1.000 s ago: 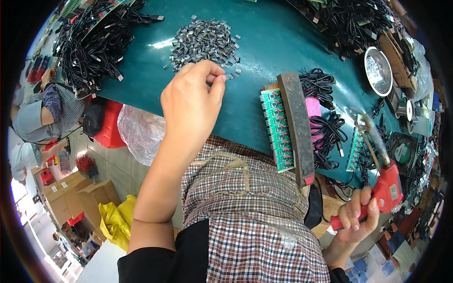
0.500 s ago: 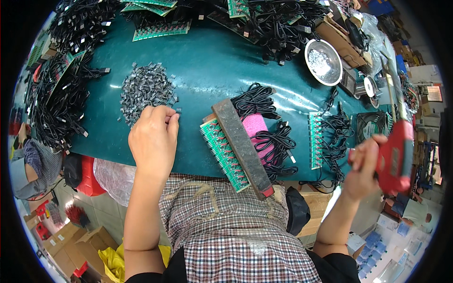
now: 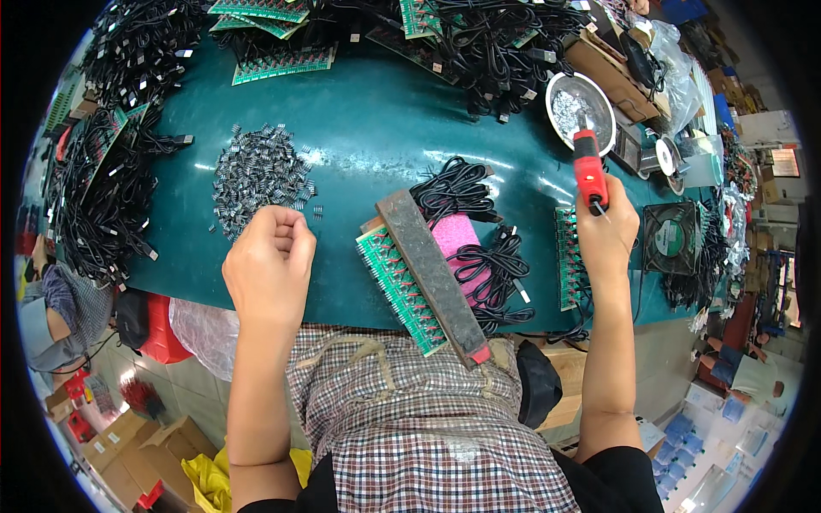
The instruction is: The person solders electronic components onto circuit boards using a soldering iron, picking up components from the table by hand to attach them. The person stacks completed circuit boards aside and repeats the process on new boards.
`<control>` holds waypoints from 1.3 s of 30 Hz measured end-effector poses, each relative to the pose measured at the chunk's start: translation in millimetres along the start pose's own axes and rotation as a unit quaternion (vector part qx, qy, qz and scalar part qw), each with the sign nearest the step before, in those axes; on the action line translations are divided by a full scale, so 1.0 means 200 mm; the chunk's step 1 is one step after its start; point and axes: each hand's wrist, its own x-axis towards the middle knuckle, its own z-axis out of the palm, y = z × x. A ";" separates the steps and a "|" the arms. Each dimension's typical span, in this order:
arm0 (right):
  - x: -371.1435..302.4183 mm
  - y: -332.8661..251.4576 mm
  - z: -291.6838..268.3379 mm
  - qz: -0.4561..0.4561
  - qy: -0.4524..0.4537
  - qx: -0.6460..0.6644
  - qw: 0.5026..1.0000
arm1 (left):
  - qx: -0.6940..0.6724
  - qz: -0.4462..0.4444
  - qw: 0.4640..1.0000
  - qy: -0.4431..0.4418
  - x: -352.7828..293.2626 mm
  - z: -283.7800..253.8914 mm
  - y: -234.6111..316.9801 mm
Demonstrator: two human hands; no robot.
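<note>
My right hand (image 3: pixel 608 227) grips a red soldering gun (image 3: pixel 589 167), its front end over a white-rimmed bowl (image 3: pixel 552 96) with silvery bits inside. My left hand (image 3: pixel 272 267) is closed in a pinch at the near edge of a pile of small black-and-silver connectors (image 3: pixel 261 175); whatever lies between its fingertips is hidden. Between my hands, a dark worn bar (image 3: pixel 432 278) lies slantwise across a green circuit board panel (image 3: pixel 400 286) with red wires. Beyond the bar are a pink foam block (image 3: pixel 453 235) and coiled black cables (image 3: pixel 453 190).
Bundles of black USB cables (image 3: pixel 107 188) cover the left side of the green table (image 3: pixel 359 111), with more cables (image 3: pixel 496 51) and board panels (image 3: pixel 282 64) at the back. Right of the middle lies another board panel (image 3: pixel 566 256). A fan (image 3: pixel 670 238) and a solder wire spool (image 3: pixel 667 156) stand farther right.
My right hand has swung inward and away from me, bringing the soldering gun from the far right to the bowl. My left hand has drawn back slightly from the connector pile.
</note>
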 end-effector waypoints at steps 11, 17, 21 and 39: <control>0.01 -0.02 -0.09 0.166 -0.034 0.364 0.916 | -0.277 -0.094 0.953 -0.085 -0.09 -0.05 0.01; 0.10 0.12 -0.11 0.313 -0.069 0.640 0.698 | -0.177 -0.076 0.974 -0.120 -0.12 -0.07 0.00; 0.09 0.22 -0.09 0.330 -0.076 0.695 0.634 | -0.223 -0.109 0.961 -0.125 -0.15 -0.07 0.00; 0.04 0.11 -0.08 0.208 0.024 0.444 0.871 | -0.327 -0.184 0.909 -0.183 -0.22 -0.05 -0.01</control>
